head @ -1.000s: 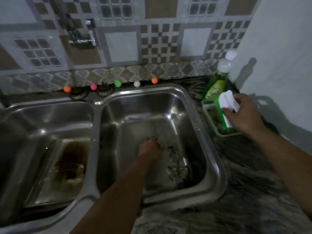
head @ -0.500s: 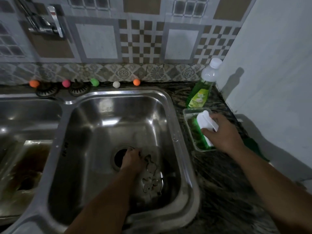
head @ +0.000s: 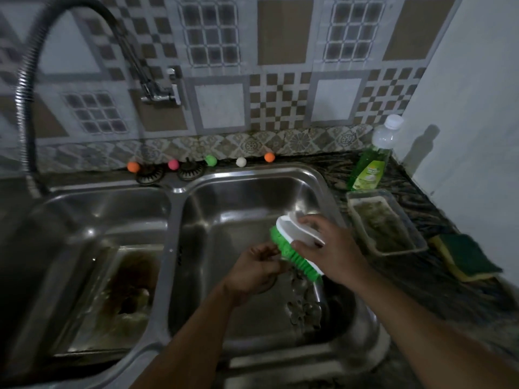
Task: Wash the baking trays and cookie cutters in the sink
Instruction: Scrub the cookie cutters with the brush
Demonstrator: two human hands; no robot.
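Over the right sink basin (head: 252,192) my right hand (head: 334,251) grips a white scrub brush with green bristles (head: 292,248). My left hand (head: 255,270) is lifted beside it, fingers curled round a small metal cookie cutter that is mostly hidden against the bristles. Several cookie cutters (head: 303,307) lie on the basin floor below the brush. A dirty baking tray (head: 112,301) with brown residue lies in the left basin (head: 84,217).
A green dish-soap bottle (head: 370,164), a clear plastic tub (head: 384,223) and a green-yellow sponge (head: 466,256) sit on the dark counter at right. A flexible tap hose (head: 28,88) arches at left. Small coloured balls (head: 210,160) line the sink's back ledge.
My right hand carried the brush from the tub on the counter to over the right basin. My left hand rose from the basin floor, holding a cutter up against the bristles.
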